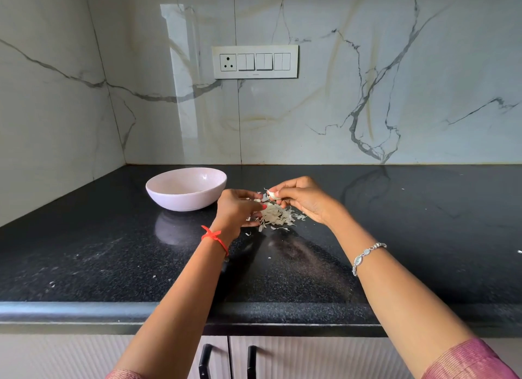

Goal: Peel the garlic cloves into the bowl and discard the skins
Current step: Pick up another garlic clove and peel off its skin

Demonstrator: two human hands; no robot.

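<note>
A pale pink bowl [186, 188] stands on the black counter, left of my hands; what lies inside it is hidden by its rim. A heap of dry garlic skins [275, 216] lies on the counter between my hands. My right hand [303, 199] pinches a whitish garlic clove [273, 194] just above the heap. My left hand [238, 209] hovers at the heap's left side with fingers curled toward the skins; I cannot tell whether it holds any.
The black granite counter [395, 237] runs to a marble wall at the back and left. A switch panel [255, 62] is on the back wall. Small skin flecks [154, 277] dot the counter. Cabinet doors with black handles [205, 361] are below the front edge.
</note>
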